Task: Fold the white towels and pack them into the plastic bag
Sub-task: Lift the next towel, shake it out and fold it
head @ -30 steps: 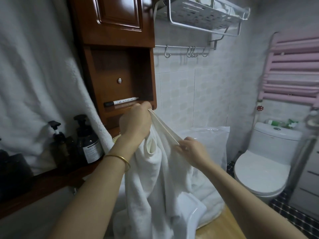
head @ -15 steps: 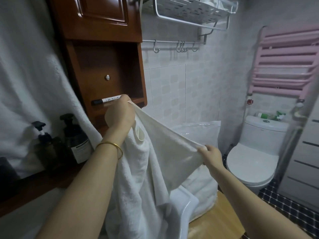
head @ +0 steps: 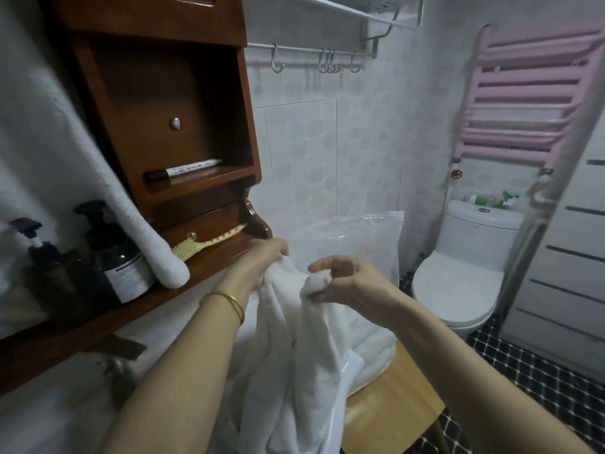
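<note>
White towel (head: 294, 348) hangs slack from your hands, no longer stretched taut as it was half a second ago. Your left hand (head: 266, 257) grips one bunched edge, fingers curled round it. Your right hand (head: 355, 285) has come in close beside it, thumb and fingers pinching a corner. Behind them the plastic bag (head: 357, 239) stands against the tiled wall.

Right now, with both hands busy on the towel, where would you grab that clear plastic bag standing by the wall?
Probably by its top edge, coming down from above: the clear plastic bag stands upright against the tiled wall with its top free, while the hanging white towel in front hides its lower part.
</note>
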{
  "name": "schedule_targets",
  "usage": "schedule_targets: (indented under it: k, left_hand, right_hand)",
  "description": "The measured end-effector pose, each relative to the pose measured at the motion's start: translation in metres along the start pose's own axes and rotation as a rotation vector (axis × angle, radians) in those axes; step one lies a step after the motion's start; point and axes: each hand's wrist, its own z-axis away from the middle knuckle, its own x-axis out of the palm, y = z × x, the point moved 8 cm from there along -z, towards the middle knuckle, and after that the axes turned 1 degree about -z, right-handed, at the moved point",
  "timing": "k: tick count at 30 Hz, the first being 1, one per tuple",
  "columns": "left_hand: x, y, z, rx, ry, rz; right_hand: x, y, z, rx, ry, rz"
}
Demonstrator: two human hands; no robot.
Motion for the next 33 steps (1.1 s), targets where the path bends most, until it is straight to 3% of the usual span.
schedule_targets:
  k: [5,8,10,13,21,33]
  left_hand:
    - [0.0,-0.022,0.018,0.038,-0.114,0.244]
    - [-0.003,-0.02,0.035,0.17,-0.203,0.188]
    - [-0.006,-0.02,0.045,0.259,-0.207,0.098]
    - [-0.015,-0.021,0.054,0.362,-0.127,0.053]
    - [-0.017,-0.033,0.065,0.481,-0.088,0.075]
    - [-0.016,-0.027,0.072,0.531,-0.29,0.047]
  right_hand:
    - [0.008,0.008,-0.012,-0.149,0.082,0.304]
    - [0.013,0.003,-0.023,-0.299,0.132,0.798]
    - [0.022,-0.003,-0.025,-0.417,0.113,0.933]
    - [0.035,-0.004,-0.024,-0.475,0.034,0.847]
    - [0.038,0.005,-0.029,-0.436,0.152,0.641]
    - [0.033,0.008,-0.037,-0.363,0.143,0.502]
